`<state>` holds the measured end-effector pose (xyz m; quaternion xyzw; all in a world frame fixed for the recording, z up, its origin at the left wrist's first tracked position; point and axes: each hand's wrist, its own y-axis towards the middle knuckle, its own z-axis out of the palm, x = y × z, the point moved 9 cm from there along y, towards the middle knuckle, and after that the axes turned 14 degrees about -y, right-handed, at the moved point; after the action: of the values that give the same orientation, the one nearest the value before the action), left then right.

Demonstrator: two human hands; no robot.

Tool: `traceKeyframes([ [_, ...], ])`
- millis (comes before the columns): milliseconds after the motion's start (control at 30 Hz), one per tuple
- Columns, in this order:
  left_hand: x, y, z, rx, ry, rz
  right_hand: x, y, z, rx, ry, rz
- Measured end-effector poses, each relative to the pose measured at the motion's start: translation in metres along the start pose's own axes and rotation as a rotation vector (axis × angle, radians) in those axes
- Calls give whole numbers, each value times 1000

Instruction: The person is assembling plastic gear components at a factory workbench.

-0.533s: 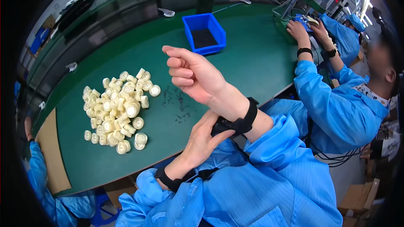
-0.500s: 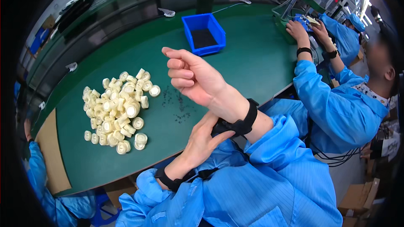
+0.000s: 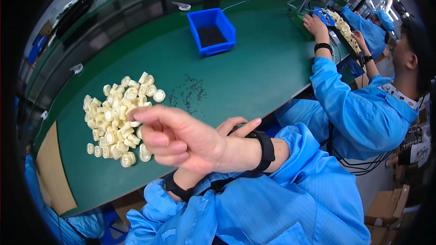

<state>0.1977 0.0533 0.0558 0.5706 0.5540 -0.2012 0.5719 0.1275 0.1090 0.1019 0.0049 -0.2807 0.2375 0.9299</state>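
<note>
My right hand (image 3: 184,140) hangs over the table's near edge with its fingers curled in loosely, and nothing shows in them. A black wristband (image 3: 267,153) circles that wrist. Behind the right wrist, my left hand (image 3: 232,125) is mostly hidden; its visible fingertips grip the dark part of this band. Another black wristband (image 3: 178,188) is on my left wrist. Beyond my right hand lies a heap of cream-coloured toothed gears (image 3: 109,114), partly covered by the fingers. Tiny black pieces (image 3: 193,91) are scattered to the right of the heap.
On the green table (image 3: 259,63) a blue bin (image 3: 212,51) with a dark bottom stands toward the back. A cardboard sheet (image 3: 53,168) lies at the left end. At right, a co-worker in a blue smock (image 3: 359,113) handles things near a machine. Cardboard boxes (image 3: 386,206) stand lower right.
My right hand has come down and nearer, turning so its fingers point left over the gears. The left hand has slipped behind the right wrist. The view has shifted slightly.
</note>
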Motion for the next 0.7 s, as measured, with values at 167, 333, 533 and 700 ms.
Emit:
traceKeyframes([
  [167,-10,2,0,11,323,31,-31,-4,6,128,-112,99],
  [333,12,-1,-4,-132,-148,-249,-48,-7,3,236,-802,39],
  [533,30,-18,0,-163,-318,-362,-49,-7,-10,153,-920,26],
  [700,18,-25,19,7,-339,-172,-17,0,-47,-87,-589,-11],
])
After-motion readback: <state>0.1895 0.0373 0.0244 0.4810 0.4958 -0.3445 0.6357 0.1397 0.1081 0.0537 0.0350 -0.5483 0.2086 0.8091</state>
